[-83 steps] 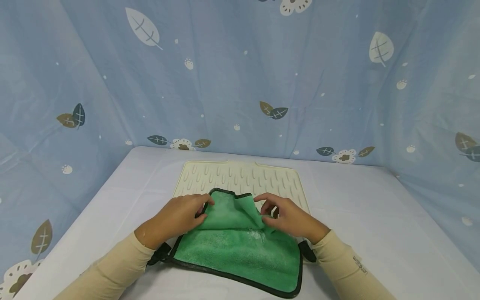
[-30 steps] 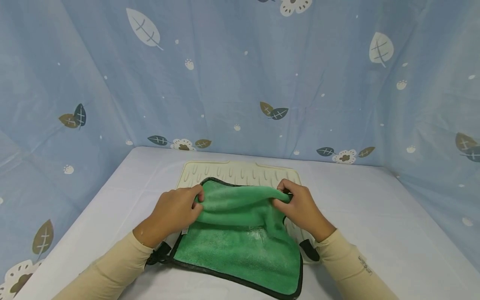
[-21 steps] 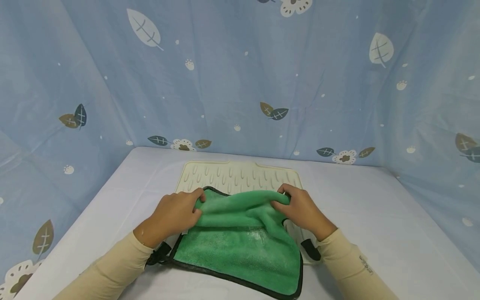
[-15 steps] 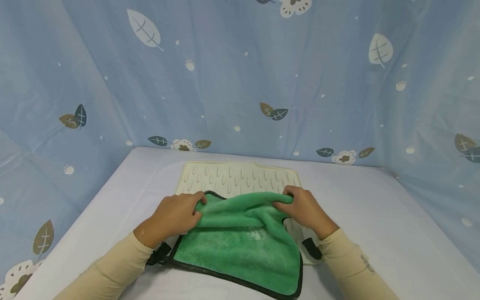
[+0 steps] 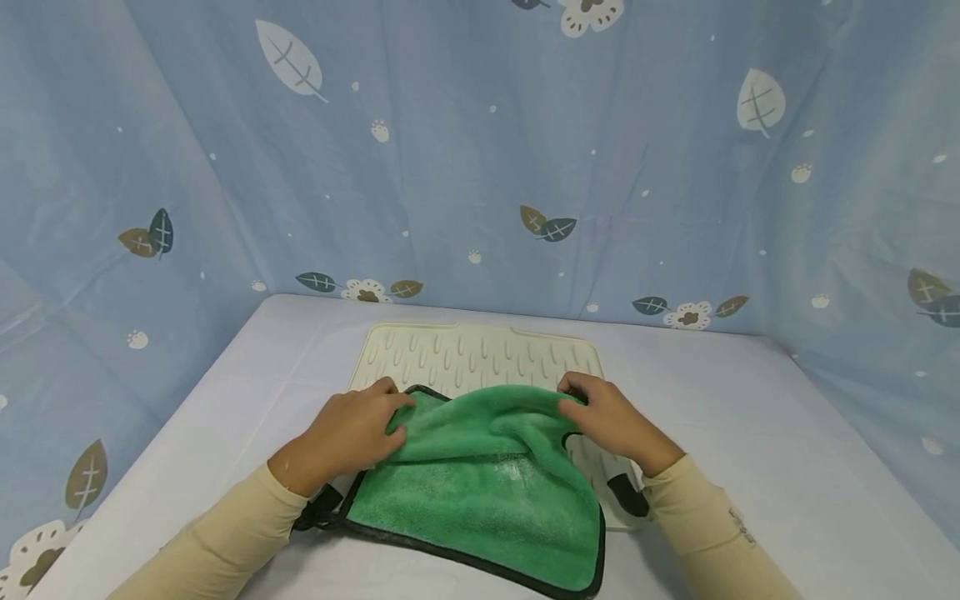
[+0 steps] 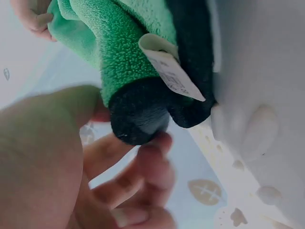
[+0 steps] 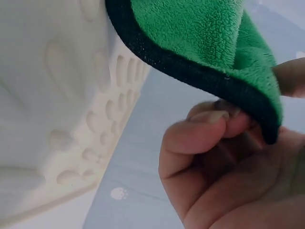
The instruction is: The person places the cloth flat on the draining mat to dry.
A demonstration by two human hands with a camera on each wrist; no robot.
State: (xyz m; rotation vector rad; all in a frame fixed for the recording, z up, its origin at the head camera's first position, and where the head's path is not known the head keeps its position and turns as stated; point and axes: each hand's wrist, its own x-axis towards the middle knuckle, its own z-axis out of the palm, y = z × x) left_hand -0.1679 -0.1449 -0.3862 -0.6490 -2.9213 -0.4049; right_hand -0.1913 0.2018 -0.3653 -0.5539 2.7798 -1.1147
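A green plush towel (image 5: 480, 508) with a black edge lies over the near part of a cream mat (image 5: 480, 346) with raised oblong bumps. Its far portion is folded up towards the person. My left hand (image 5: 341, 437) is at the fold's left end, thumb and fingertips on either side of the thick edge; in the left wrist view a white label (image 6: 171, 71) hangs beside them. At the fold's raised right end, my right hand (image 5: 611, 417) pinches a corner of the towel, with curled fingers (image 7: 195, 133) under the black edge in the right wrist view.
The mat lies on a white-covered table (image 5: 750, 433). A blue curtain (image 5: 480, 167) printed with leaves and flowers encloses the back and sides. Black straps (image 5: 628, 496) are by both wrists.
The right hand has moved right and gripped the towel's corner, stretching the fold sideways; the fold then sank slightly. Over the last half second the left fingers have loosened and spread a little.
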